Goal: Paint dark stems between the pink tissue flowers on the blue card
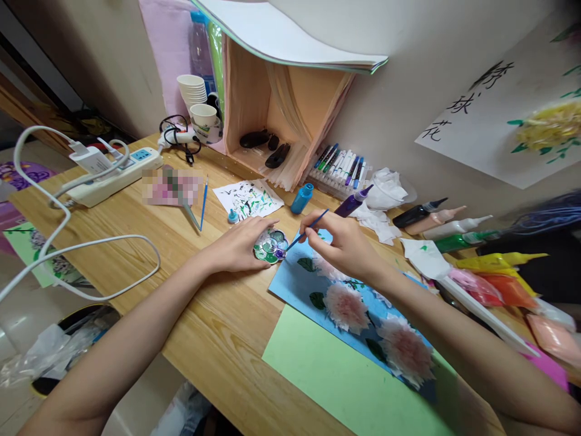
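My left hand (238, 243) grips the left side of a small round paint palette (271, 240) with green and purple paint in its wells. My right hand (340, 242) pinches a thin blue paintbrush (313, 223), its tip down at the palette's right edge by the purple paint. Under my right hand and forearm lies a blue sheet (290, 281) bearing fluffy pink-white paper flowers (347, 307) and dark green leaves. A light green sheet (299, 363) lies partly under it. Beyond the palette stand an uncapped blue paint bottle (302, 198) and a purple bottle (353, 201).
A paint-smeared paper (249, 198), a blue cap (233, 216) and another brush (204, 203) lie beyond my left hand. A power strip (120, 175) with a white cable (157, 248) is at left. Markers (340, 166) and several paint bottles (463, 241) line the wall side.
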A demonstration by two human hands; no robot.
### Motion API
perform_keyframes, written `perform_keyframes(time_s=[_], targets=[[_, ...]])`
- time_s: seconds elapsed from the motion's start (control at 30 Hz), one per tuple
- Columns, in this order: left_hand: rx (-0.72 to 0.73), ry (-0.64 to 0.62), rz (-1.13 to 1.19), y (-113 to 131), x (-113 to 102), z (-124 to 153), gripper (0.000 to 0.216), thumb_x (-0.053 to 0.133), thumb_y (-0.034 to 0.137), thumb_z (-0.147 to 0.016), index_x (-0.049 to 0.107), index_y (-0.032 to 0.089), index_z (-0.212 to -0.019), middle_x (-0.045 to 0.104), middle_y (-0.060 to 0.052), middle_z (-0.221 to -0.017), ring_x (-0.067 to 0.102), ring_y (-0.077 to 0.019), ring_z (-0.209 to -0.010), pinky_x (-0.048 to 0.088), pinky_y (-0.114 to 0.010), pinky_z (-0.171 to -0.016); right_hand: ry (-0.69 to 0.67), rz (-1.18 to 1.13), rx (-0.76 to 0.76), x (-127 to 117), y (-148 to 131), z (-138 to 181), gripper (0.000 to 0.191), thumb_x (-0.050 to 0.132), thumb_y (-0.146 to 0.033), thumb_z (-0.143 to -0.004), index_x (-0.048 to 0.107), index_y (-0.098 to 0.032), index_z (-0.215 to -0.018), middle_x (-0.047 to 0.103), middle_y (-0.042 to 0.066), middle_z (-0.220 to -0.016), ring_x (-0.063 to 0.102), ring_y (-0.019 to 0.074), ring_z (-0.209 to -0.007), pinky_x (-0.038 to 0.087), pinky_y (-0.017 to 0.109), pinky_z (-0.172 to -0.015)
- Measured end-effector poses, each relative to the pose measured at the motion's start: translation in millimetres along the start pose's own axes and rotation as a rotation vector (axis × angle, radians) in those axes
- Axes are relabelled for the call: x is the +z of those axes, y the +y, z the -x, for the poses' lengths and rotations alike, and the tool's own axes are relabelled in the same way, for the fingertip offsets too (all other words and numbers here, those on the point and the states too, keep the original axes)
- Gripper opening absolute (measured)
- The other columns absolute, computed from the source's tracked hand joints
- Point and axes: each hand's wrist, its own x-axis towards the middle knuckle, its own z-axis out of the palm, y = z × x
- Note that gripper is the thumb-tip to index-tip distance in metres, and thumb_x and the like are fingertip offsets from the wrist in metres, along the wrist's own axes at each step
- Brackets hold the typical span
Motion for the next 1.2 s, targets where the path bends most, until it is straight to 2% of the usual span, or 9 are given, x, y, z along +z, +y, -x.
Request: perform_keyframes(time_s=[0.3,0.43,0.57,0.7,0.97,1.07,1.2], targets=[[-0.004,-0.004,-0.002,-1,0,1,0.078,0.073,0.035,-0.069,0.038,0.020,-0.137,0.052,-0.014,-0.129,0.048,-0.0308,-0.121,0.040,-0.046,-0.101,0.028,-0.008,0.032,0,1,0,0.010,0.047,-0.016,-0.084,0.057,-0.019,-0.081,0.066,0.001,-0.075,0.062,0.0134,-0.068,0.044,0.025,-0.063],[-0.003,-0.010,-0.003,0,0,1,0.077,0.073,0.035,-0.070,0.038,0.023,-0.137,0.053,-0.012,-0.129,0.048,-0.0304,-0.121,0.040,-0.046,-0.101,-0.008,-0.013,0.008,0,1,-1,0.010,0.048,-0.016,-0.084,0.057,-0.019,-0.082,0.066,0.001,-0.076,0.061,0.0130,-0.069,0.044,0.024,-0.064],[-0.005,-0.013,0.007,2,-1,0,0.077,0.073,0.035,-0.069,0.038,0.023,-0.137,0.053,-0.013,-0.129,0.048,-0.0303,-0.121,0.040,-0.046,-0.101,0.027,-0.011,0.019,1,2,0,0.010,0.049,-0.019,-0.087,0.059,-0.018,-0.084,0.067,0.002,-0.076,0.061,0.0128,-0.068,0.045,0.024,-0.063],[-0.021,-0.024,-0.009,3,-2,0,0.075,0.072,0.036,-0.071,0.038,0.019,-0.136,0.050,-0.015,-0.132,0.047,-0.0303,-0.124,0.038,-0.046,-0.104,0.015,-0.005,0.085,0,3,0,0.011,0.051,-0.021,-0.088,0.061,-0.018,-0.083,0.068,0.001,-0.072,0.061,0.0125,-0.065,0.044,0.023,-0.059],[-0.041,-0.045,-0.033,7,-5,0,0.077,0.072,0.037,-0.071,0.037,0.019,-0.137,0.050,-0.014,-0.134,0.047,-0.0301,-0.125,0.038,-0.045,-0.105,0.095,0.034,0.188,-1,9,7,0.024,0.056,-0.029,-0.090,0.065,-0.018,-0.070,0.069,0.002,-0.069,0.062,0.0136,-0.064,0.043,0.025,-0.058],[-0.042,-0.050,-0.035,7,-5,0,0.076,0.072,0.038,-0.071,0.038,0.018,-0.136,0.050,-0.015,-0.134,0.046,-0.0303,-0.125,0.038,-0.045,-0.105,0.140,0.085,0.147,2,10,13,0.024,0.056,-0.030,-0.089,0.064,-0.018,-0.070,0.068,0.003,-0.070,0.061,0.0149,-0.066,0.044,0.026,-0.059],[-0.031,-0.049,-0.033,5,-4,1,0.076,0.072,0.038,-0.071,0.038,0.018,-0.136,0.050,-0.014,-0.134,0.046,-0.0300,-0.125,0.038,-0.045,-0.105,0.143,0.140,0.017,2,9,20,0.017,0.055,-0.025,-0.090,0.063,-0.018,-0.077,0.068,0.005,-0.073,0.061,0.0164,-0.068,0.046,0.028,-0.060]])
